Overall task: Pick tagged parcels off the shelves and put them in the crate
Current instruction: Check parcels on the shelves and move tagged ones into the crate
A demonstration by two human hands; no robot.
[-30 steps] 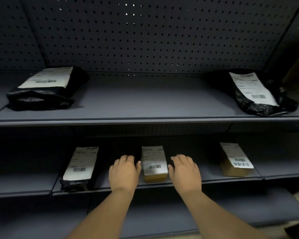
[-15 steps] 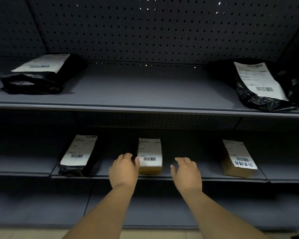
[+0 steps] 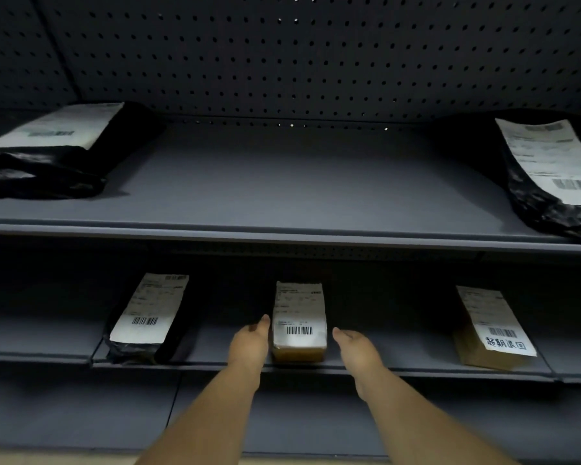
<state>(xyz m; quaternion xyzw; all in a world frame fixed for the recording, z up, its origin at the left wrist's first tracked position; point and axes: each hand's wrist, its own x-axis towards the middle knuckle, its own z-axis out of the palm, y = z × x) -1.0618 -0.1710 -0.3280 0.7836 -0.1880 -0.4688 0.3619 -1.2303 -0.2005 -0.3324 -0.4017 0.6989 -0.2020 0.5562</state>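
The brown parcel (image 3: 299,325) (white barcode label on top) lies at the front of the lower shelf (image 3: 383,350). The left hand (image 3: 250,340) and right hand (image 3: 356,350) flank it with fingers straight. Neither grip holds anything: the left thumb is just beside the parcel's edge, the right hand slightly apart.

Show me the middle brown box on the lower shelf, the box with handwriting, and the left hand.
middle brown box (image 3: 299,317): head view, on its white label.
box with handwriting (image 3: 495,322): head view, on its label.
left hand (image 3: 250,344): head view, back of the hand.
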